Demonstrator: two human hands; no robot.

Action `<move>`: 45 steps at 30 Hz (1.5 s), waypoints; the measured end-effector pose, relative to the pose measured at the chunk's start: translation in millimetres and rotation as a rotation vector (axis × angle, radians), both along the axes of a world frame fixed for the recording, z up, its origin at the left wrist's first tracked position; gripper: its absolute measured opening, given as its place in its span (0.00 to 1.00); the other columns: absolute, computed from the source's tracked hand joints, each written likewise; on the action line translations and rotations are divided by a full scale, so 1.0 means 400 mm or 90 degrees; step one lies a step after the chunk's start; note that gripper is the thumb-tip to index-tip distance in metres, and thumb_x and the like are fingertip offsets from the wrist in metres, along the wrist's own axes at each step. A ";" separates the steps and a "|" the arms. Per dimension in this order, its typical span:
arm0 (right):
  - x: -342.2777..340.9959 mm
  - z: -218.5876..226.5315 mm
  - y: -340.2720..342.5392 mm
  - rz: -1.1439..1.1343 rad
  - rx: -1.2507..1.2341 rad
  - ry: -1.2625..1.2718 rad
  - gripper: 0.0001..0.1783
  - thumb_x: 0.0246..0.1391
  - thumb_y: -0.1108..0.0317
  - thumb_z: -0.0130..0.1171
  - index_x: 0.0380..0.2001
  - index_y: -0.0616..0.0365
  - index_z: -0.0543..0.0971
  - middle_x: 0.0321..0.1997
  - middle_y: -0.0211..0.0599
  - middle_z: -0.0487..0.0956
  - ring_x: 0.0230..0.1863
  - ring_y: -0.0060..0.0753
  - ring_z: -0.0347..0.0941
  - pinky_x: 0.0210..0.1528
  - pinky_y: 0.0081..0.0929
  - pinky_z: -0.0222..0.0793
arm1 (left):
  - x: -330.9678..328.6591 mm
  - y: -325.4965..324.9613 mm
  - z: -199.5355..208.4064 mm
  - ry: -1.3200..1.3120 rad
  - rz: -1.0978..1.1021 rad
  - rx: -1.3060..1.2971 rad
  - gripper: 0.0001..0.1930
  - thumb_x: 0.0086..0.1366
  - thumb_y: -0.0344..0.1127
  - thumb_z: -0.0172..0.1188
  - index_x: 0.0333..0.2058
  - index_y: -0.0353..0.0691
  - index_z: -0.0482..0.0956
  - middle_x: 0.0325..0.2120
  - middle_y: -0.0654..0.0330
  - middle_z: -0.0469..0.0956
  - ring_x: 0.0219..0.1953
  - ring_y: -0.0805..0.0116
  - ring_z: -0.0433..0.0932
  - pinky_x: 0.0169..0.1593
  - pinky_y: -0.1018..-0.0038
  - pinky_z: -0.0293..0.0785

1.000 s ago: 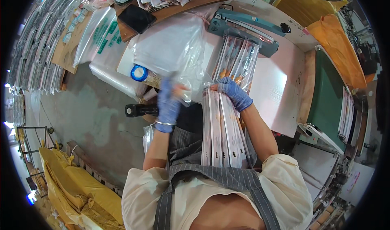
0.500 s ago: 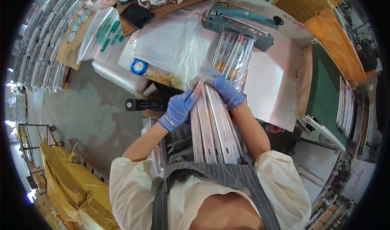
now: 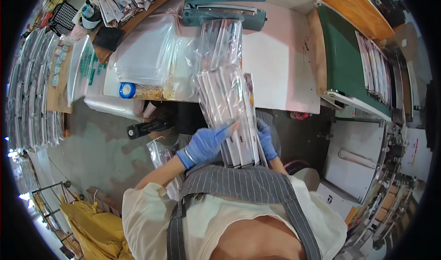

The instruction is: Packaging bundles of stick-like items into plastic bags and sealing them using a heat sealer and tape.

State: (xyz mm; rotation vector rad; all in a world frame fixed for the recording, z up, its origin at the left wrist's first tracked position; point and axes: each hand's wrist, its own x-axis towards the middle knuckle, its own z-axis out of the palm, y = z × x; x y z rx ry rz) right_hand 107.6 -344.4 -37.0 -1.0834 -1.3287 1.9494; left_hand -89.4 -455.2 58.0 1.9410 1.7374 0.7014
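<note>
A bundle of long, thin printed packs in a clear plastic bag (image 3: 216,92) slants from the worktop's edge down to my apron. My left hand (image 3: 205,144), in a blue glove, grips the bundle's left side with fingers reaching onto its top. On the other side my right hand (image 3: 267,139), also gloved in blue, is closed round the edge, its fingers partly hidden behind the packs. Clear film covers the upper part of the packs. Beyond it, another bagged bundle (image 3: 220,39) lies against a teal hand sealer (image 3: 225,13) with a long lever.
Flat clear bags (image 3: 144,53) are piled on the left of the white worktop (image 3: 280,62), near a blue tape roll (image 3: 127,90). A green board (image 3: 342,53) carrying printed packs (image 3: 373,67) stands at right. Many bagged bundles (image 3: 34,90) are stacked far left.
Both hands have come nearer my body and lower on the bundle. Clear bag film now covers its upper part. The whole view has turned, shifting the worktop leftward and up.
</note>
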 end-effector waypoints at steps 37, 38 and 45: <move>-0.059 0.635 0.360 -0.040 1.265 -0.456 0.18 0.38 0.74 0.57 0.38 0.61 0.72 0.37 0.44 0.72 0.35 0.42 0.72 0.30 0.28 0.70 | -0.012 0.423 0.397 -0.648 0.052 0.075 0.05 0.54 0.27 0.59 0.31 0.34 0.76 0.23 0.63 0.77 0.26 0.75 0.76 0.32 0.80 0.75; -0.077 0.616 0.395 -0.012 1.238 -0.408 0.16 0.40 0.71 0.57 0.36 0.62 0.73 0.33 0.43 0.73 0.32 0.44 0.72 0.29 0.30 0.70 | -0.020 0.435 0.363 -0.648 0.053 0.075 0.05 0.54 0.27 0.59 0.31 0.34 0.76 0.23 0.63 0.77 0.26 0.75 0.76 0.32 0.80 0.75; -0.344 0.615 0.639 -0.006 1.120 -0.262 0.08 0.47 0.66 0.55 0.32 0.56 0.75 0.22 0.44 0.73 0.22 0.51 0.71 0.27 0.33 0.68 | -0.045 0.603 0.102 -0.672 0.139 0.181 0.31 0.37 0.37 0.75 0.43 0.38 0.73 0.32 0.64 0.78 0.34 0.76 0.75 0.39 0.75 0.73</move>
